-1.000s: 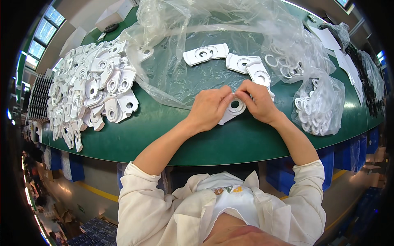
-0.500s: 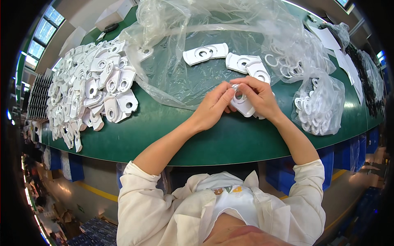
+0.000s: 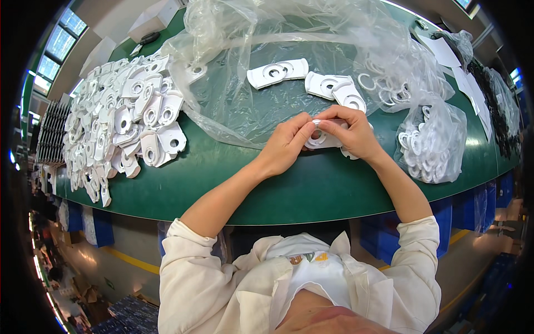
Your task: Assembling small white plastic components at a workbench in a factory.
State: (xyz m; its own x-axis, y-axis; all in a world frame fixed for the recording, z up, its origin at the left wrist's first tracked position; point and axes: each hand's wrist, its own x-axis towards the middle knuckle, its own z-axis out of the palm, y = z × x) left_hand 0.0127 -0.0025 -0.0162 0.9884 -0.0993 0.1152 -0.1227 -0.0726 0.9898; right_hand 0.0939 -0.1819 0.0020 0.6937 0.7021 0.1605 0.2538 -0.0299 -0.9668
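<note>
Both hands meet over the green table, closed on one white plastic plate with a round hole. My left hand pinches it by its left end, beside the hole. From the right, my right hand grips it with thumb and fingers over the top edge. A small glossy white edge shows between the fingertips; whether it is a separate ring I cannot tell. Just beyond the right hand lie similar white plates, overlapping. Another pair rests farther off on the clear plastic sheet.
A large heap of white plates covers the table's left side. Clear plastic sheeting spreads across the middle and back. Loose white rings lie at right, near a clear bag of rings. Blue bins stand below the table edge.
The plate in my hands has turned: its lower end, which pointed toward me, now lies more level. Both hands stay almost in place, with the right one slightly lower.
</note>
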